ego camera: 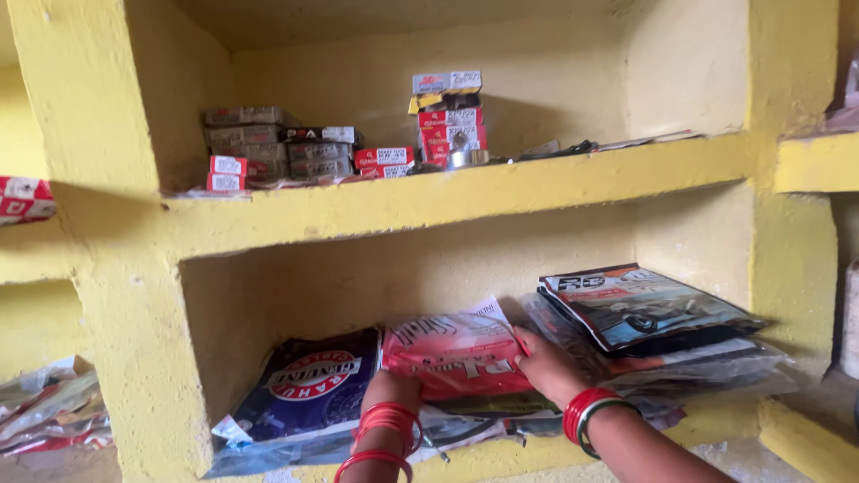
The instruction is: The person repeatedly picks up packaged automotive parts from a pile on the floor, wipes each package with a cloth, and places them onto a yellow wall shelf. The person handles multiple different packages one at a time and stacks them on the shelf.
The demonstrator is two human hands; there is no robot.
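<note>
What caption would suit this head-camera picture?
Both hands, left and right, grip a red packet on a yellow shelf.

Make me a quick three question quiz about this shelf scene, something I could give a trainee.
1. True or false: both hands grip the pink packet.
2. Which packet lies to the left of the pink one? A) a dark blue packet with a round red and white emblem B) a green carton C) a glass jar
3. What stands on the upper shelf?

Key
1. True: the left hand holds its lower left corner and the right hand lies on its right edge.
2. A, the dark blue packet.
3. Stacks of small red and grey boxes, with flat items lying to their right.
</note>
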